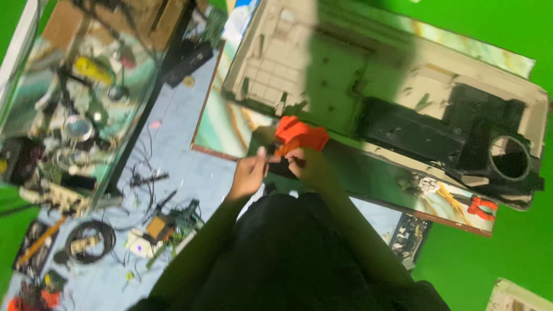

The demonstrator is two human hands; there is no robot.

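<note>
Close to the dark-clothed body, the left hand (249, 173) and right hand (308, 167) together pinch a small black part (280, 169) with an orange plastic piece (299, 135) attached, just before a green patterned board (368, 173) carrying a big beige plastic appliance casing (345, 63).

Light: bright, even, from above
Shadow: broad band across the beige casing (345, 75), toward 12 o'clock
Blur: soft throughout, hands smeared
</note>
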